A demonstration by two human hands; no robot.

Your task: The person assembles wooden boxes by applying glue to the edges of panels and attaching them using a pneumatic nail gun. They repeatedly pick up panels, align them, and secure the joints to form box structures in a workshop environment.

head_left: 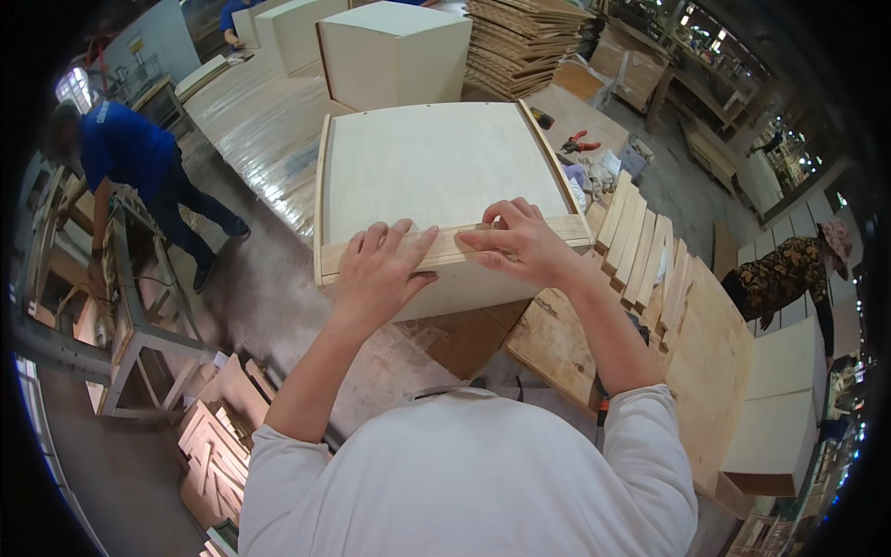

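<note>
A light wooden strip (pixel 451 243) lies across the near edge of a pale, box-shaped wooden carcass (pixel 427 162). My left hand (pixel 379 271) straddles the strip left of its middle, fingers spread over the top and thumb on the near side. On the right, my right hand (pixel 525 245) has bent fingers, its index finger and thumb closed at the strip's near edge. Both palms face down, and the hands are a short gap apart. Whether a small piece sits between the right fingertips cannot be seen. Narrow wooden edges frame the carcass's left and right sides.
Several wooden strips (pixel 640 246) lie in a row on the right bench. Red-handled pliers (pixel 580 143) rest beyond them. Another pale box (pixel 394 58) stands behind, beside stacked boards (pixel 520 42). A person in blue (pixel 139 153) works at left; another person (pixel 789 271) is at right.
</note>
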